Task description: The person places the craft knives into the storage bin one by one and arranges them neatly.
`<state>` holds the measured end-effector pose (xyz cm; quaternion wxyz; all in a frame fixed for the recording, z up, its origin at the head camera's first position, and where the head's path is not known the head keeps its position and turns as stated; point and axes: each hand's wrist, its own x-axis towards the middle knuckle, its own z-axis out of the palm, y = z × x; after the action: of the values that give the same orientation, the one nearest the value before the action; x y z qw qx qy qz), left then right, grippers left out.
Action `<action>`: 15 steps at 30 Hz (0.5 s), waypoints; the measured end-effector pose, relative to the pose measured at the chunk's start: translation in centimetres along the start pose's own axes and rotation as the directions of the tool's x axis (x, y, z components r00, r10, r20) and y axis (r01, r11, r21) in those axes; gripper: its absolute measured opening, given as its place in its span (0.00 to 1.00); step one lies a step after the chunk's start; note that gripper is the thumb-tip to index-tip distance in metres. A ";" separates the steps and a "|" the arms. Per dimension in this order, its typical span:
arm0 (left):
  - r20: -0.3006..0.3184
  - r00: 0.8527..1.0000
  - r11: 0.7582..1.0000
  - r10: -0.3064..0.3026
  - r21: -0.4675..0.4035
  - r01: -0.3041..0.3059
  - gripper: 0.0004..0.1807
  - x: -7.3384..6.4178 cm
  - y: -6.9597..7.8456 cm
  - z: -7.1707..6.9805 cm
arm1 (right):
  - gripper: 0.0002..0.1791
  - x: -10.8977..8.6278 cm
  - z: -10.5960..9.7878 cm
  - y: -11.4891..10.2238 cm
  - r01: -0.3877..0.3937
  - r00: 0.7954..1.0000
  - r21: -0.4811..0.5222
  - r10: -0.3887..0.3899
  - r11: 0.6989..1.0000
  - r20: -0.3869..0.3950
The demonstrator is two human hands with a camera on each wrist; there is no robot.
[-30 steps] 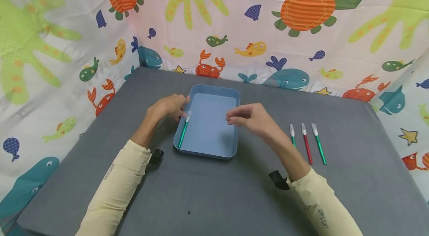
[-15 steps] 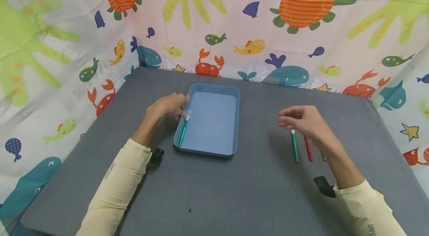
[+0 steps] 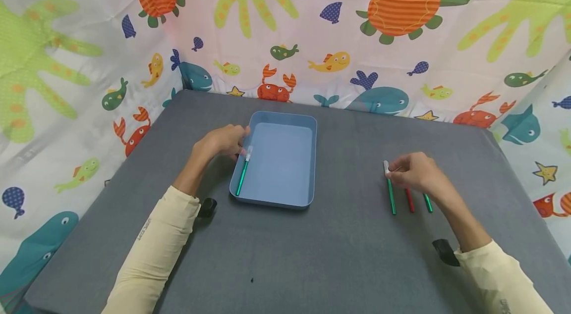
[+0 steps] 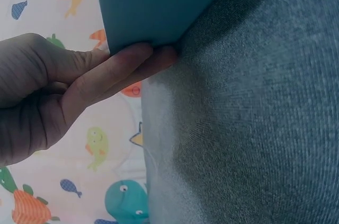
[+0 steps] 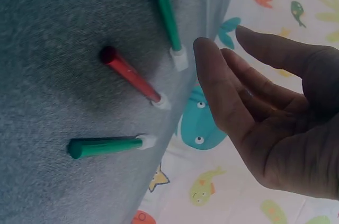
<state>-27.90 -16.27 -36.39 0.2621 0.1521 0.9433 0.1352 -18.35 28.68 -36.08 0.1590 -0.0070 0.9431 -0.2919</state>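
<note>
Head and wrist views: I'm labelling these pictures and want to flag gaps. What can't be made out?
Head: far ends of the red pen and rightmost green pen, hidden by the right grip.
Head: lettering on the left sleeve, too small to read.
Head: dark speck on the table, too small to identify.
Left wrist: most of the tray, cut off by the top edge.
Right wrist: one end of the tray-side green pen, cut off by the top edge.
</note>
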 end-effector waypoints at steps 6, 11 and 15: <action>0.000 1.000 1.000 -0.006 0.005 0.006 0.43 -0.2 0.3 -0.1 | 0.15 0.4 0.8 0.6 -0.016 0.999 -0.068 0.013 0.998 -0.042; 0.001 1.000 1.000 -0.013 0.009 0.013 0.43 -0.3 0.4 -0.2 | 0.16 0.5 1.3 0.2 -0.058 0.996 -0.134 0.048 0.989 -0.072; -0.003 1.000 1.000 -0.015 0.004 0.015 0.43 -0.3 0.5 -0.1 | 0.16 0.7 1.7 -0.1 -0.081 0.994 -0.177 0.067 0.981 -0.086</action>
<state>-27.61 -15.94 -35.96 0.2614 0.1456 0.9451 0.1317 -18.50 27.60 -37.53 0.1306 0.0254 0.9709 -0.1991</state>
